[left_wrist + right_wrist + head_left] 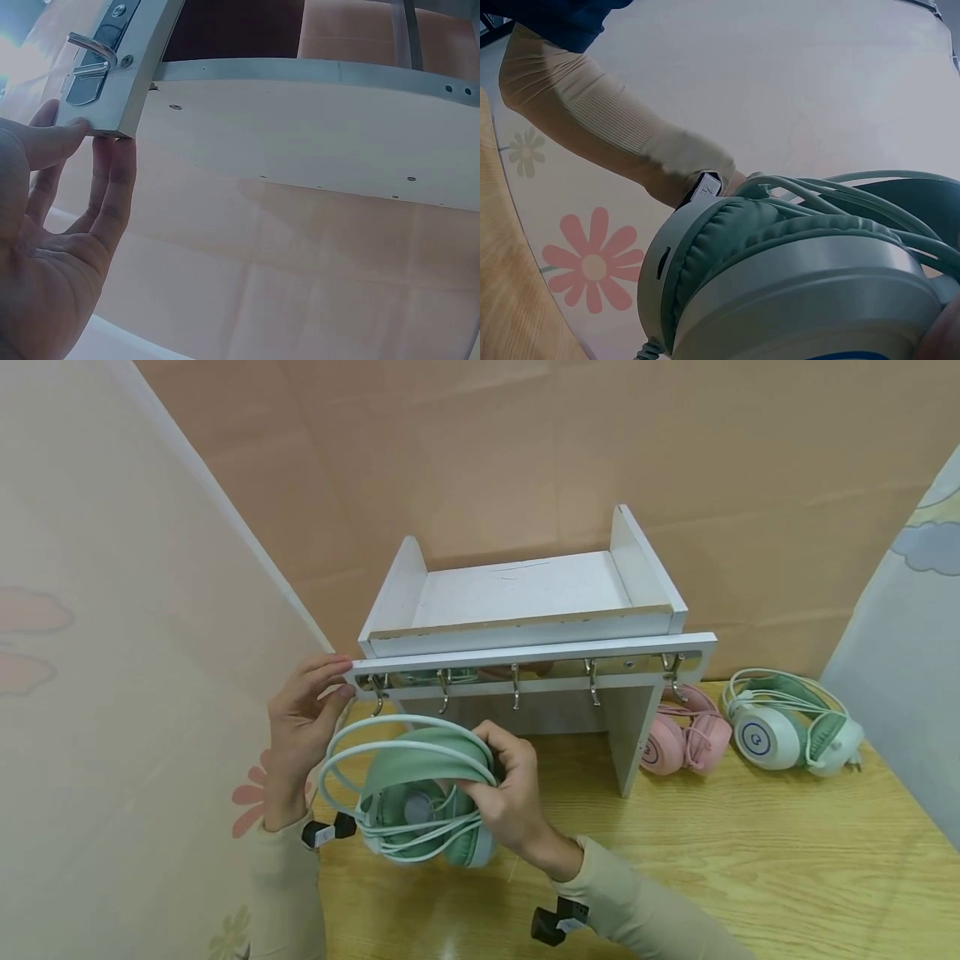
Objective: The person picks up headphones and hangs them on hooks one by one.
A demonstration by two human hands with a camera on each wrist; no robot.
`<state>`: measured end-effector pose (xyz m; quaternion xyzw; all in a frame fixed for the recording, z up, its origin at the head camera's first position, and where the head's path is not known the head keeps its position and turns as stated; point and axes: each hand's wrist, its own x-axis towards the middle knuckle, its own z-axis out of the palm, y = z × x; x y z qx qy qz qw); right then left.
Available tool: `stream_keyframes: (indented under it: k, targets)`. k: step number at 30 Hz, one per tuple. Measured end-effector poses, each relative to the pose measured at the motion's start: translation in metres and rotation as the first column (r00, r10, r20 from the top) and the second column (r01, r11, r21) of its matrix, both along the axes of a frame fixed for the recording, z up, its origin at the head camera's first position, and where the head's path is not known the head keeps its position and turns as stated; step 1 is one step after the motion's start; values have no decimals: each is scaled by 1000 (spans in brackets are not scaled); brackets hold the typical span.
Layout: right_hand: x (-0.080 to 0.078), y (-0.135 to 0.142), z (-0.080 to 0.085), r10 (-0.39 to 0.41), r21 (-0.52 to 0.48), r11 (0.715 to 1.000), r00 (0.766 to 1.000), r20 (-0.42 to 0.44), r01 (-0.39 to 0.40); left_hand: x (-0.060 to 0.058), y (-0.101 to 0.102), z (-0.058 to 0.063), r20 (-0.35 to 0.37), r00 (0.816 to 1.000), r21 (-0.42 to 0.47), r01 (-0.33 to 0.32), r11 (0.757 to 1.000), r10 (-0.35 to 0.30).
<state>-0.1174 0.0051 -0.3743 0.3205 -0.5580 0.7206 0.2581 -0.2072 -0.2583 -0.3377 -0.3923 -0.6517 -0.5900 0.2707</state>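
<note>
My right hand (513, 789) grips a pair of mint-green headphones (423, 756) by the headband, its looped cable bunched around the ear cups. The headphones hang in front of a white hook rail (540, 662), below its left hooks and apart from them. In the right wrist view the padded ear cups (802, 277) fill the lower part. My left hand (303, 718) pinches the left end of the rail between thumb and fingers. In the left wrist view the thumb (56, 142) lies on the rail's end (112, 105), close to a metal hook (94, 52).
Behind the rail stands a white shelf unit (517, 585) on a wooden table (720, 860). Pink headphones (686, 735) and another mint-green pair (791, 727) lie to its right. A flower-patterned wall (150, 693) runs close along the left.
</note>
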Motion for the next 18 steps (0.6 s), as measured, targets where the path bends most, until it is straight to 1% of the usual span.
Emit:
stream_keyframes:
  k: [8,13,18]
  targets:
    - [1,-2,-4,-4,-2,1000,1000,26,4,2,1,-1,11,1000,-21,-5,1000,5]
    - [1,-4,-3,0,0,1000,1000,15,0,2,0,-2,13,1000,-12,2,1000,-2]
    - [-1,-8,-2,0,3,1000,1000,22,0,2,-1,-1,16,1000,3,6,1000,-6]
